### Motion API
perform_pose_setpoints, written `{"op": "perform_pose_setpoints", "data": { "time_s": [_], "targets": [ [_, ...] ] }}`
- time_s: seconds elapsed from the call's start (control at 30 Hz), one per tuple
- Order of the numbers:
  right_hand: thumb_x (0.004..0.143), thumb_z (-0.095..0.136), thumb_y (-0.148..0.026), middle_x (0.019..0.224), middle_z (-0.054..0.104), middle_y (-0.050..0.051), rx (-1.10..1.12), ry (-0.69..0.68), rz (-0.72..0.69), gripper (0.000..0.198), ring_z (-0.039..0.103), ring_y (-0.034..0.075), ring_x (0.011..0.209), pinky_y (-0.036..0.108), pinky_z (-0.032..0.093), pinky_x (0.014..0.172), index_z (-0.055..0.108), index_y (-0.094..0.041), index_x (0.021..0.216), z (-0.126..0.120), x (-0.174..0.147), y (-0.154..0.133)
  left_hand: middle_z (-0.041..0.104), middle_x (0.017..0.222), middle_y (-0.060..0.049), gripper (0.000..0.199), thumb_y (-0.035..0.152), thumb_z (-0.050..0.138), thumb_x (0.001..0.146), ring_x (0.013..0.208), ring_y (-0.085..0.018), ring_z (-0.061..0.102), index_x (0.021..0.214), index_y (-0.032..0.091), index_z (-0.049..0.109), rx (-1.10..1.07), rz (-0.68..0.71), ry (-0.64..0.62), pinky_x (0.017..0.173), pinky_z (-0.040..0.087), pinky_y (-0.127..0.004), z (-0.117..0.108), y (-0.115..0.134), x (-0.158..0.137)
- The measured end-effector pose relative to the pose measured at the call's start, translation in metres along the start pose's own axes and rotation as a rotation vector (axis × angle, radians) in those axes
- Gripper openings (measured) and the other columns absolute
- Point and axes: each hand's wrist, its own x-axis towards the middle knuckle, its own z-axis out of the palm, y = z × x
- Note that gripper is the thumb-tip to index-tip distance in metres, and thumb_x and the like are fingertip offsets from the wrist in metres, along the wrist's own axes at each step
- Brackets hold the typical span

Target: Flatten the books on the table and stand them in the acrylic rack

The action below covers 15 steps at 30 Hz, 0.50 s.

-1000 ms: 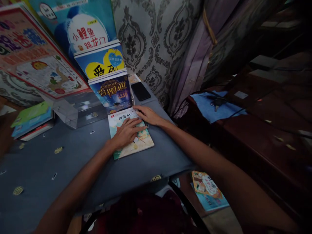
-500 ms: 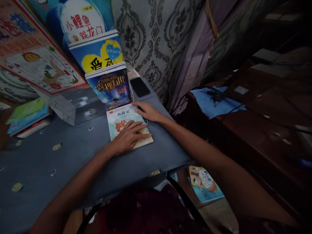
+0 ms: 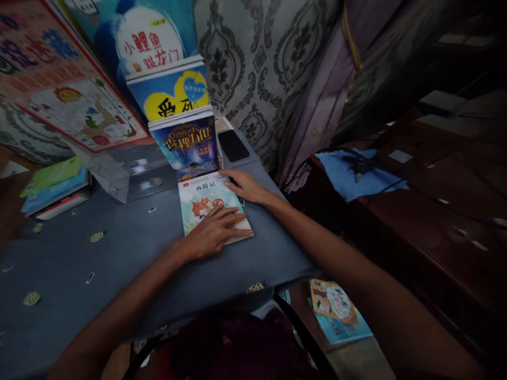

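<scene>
A thin book [image 3: 194, 203] with a pale cover and an orange picture lies flat on the blue-grey tablecloth [image 3: 130, 258]. Across its lower part rests my left hand [image 3: 216, 229], fingers stretched out over the cover. My right hand [image 3: 243, 184] lies along the book's upper right edge, fingers extended and touching it. Just behind the book stands a dark blue book [image 3: 190, 142] in a clear stand [image 3: 113, 177]. Rising behind that are a blue and yellow book [image 3: 170, 95] and a taller teal book [image 3: 152, 39].
A black phone [image 3: 233, 145] lies behind my right hand. Stacked books [image 3: 55, 182] sit at the left, below a large red-bordered book [image 3: 75, 89]. More books [image 3: 338, 311] lie lower right, beneath table height. A blue cloth [image 3: 356, 174] with keys covers part of a dark red surface.
The whole view has shifted slightly, so things appear a little lower and to the right. My left hand has slid slightly toward the book's lower edge; my right hand keeps its place.
</scene>
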Motion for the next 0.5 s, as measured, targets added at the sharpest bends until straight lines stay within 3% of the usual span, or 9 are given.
{"op": "perform_pose_setpoints", "data": {
  "time_s": [0.2,0.4,0.5],
  "targets": [
    [0.1,0.041,-0.04,0.142,0.06,0.014,-0.031,0.006,0.0,0.048,0.054,0.029,0.133,0.053,0.042,0.111,0.053,-0.017,0.141,0.002,-0.001,0.002,0.059,0.141,-0.01,0.039,0.018,0.043,0.101,0.135,-0.025,0.049,0.136,0.025,0.057,0.057,-0.159,0.151,0.113,0.04,-0.049,-0.001,-0.018,-0.015],
    [0.099,0.043,-0.038,0.141,0.061,0.013,-0.054,0.002,0.015,0.045,0.055,0.028,0.133,0.051,0.043,0.111,0.056,-0.02,0.138,0.001,0.0,-0.001,0.062,0.133,-0.015,0.034,0.022,0.044,0.1,0.123,-0.028,0.057,0.129,0.017,0.061,0.192,-0.524,0.359,0.104,0.047,-0.05,-0.006,-0.082,-0.044],
    [0.098,0.044,-0.034,0.139,0.062,0.013,-0.088,-0.019,0.018,0.044,0.055,0.028,0.133,0.05,0.043,0.111,0.056,-0.018,0.137,0.0,0.0,-0.005,0.066,0.125,-0.012,0.033,0.02,0.043,0.099,0.115,-0.026,0.06,0.125,0.018,0.062,0.162,-0.564,0.407,0.101,0.049,-0.048,-0.007,-0.103,-0.053]
  ]
}}
